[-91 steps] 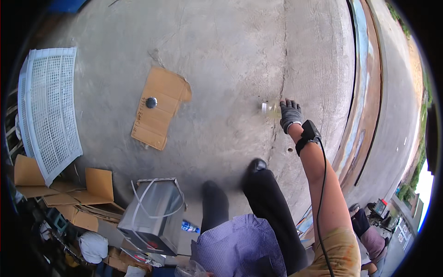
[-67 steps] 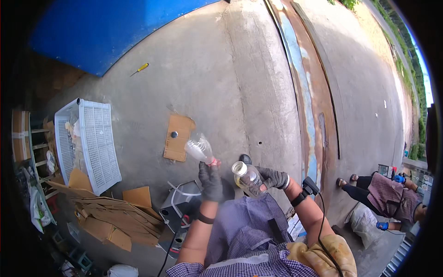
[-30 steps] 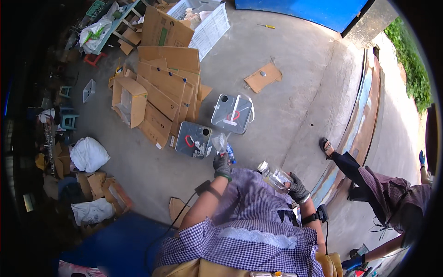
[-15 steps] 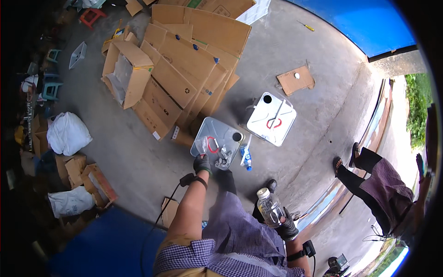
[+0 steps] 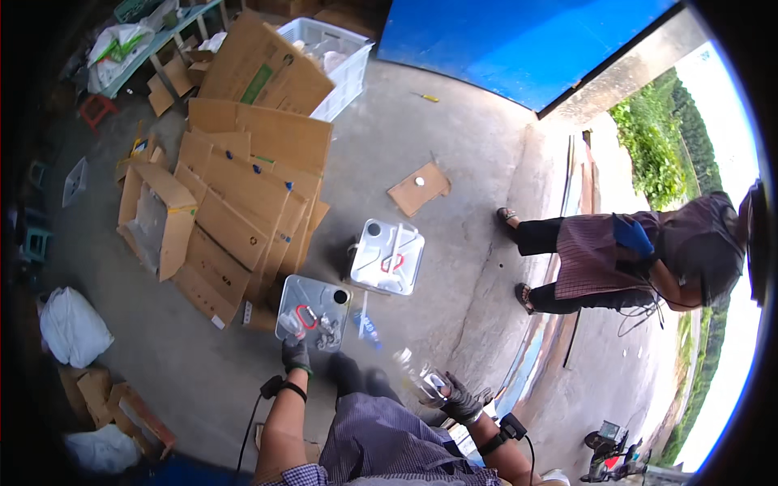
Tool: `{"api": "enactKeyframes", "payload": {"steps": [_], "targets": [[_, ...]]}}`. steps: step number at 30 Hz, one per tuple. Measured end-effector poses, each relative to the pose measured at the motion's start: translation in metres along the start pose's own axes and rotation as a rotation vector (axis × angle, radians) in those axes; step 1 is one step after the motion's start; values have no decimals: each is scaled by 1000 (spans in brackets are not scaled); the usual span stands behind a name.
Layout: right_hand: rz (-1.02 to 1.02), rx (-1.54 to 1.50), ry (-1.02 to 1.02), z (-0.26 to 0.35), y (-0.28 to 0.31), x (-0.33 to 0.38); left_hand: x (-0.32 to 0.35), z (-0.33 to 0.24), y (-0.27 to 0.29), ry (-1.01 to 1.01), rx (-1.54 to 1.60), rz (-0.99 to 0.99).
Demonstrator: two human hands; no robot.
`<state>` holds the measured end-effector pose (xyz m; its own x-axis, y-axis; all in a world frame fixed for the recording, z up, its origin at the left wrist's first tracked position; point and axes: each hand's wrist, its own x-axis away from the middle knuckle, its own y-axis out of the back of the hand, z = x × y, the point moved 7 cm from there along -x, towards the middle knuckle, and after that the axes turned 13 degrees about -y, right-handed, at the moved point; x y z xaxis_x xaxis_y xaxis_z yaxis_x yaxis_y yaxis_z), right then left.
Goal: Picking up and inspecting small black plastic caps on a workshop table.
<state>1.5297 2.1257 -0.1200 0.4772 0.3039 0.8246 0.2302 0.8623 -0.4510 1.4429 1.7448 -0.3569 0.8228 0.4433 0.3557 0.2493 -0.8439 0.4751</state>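
My left hand (image 5: 296, 354), in a dark glove, is closed around a clear plastic piece (image 5: 292, 326) whose kind I cannot make out. It is at the near edge of a square metal tin (image 5: 293, 290). On that tin's top are a red handle (image 5: 305, 316), a dark round opening and crumpled grey stuff (image 5: 328, 332). My right hand (image 5: 462, 402), in a grey glove, grips a clear plastic bottle (image 5: 421, 376), tilted with its pale top toward the left. A second metal tin (image 5: 409, 263) with a red handle stands just beyond.
A blue-labelled bottle (image 5: 369, 334) lies on the floor by the tins. Flattened cardboard boxes (image 5: 235, 211) lean in a stack at left. Beyond are a cardboard scrap (image 5: 421, 193), a screwdriver (image 5: 429, 98) and a white crate (image 5: 344, 89). A co-worker (image 5: 600, 251) stands at right.
The view has turned right, so the tins and cardboard appear farther left. The bottle in my right hand has tipped further toward the left. My left hand remains at the nearer tin.
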Motion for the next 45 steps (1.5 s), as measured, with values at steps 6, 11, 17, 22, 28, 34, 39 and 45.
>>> {"api": "enactKeyframes", "payload": {"steps": [6,11,17,22,28,34,39,45], "targets": [[175,201,75,5,-31,37,90,45,4,431,375,262],[214,633,264,17,-55,53,223,-145,13,396,840,486],[445,771,252,40,-180,96,272,-253,108,25,1241,378],[562,707,200,17,-293,96,245,-267,219,-443,953,186],[658,1203,363,-78,-428,25,234,-216,382,-462,1016,-117],[757,1000,267,-207,-592,10,216,-105,553,-398,994,-364],[777,861,103,-279,-688,-22,194,-63,660,-408,970,-507],[802,971,185,-304,-799,-70,129,-15,767,-423,901,-568]]}}
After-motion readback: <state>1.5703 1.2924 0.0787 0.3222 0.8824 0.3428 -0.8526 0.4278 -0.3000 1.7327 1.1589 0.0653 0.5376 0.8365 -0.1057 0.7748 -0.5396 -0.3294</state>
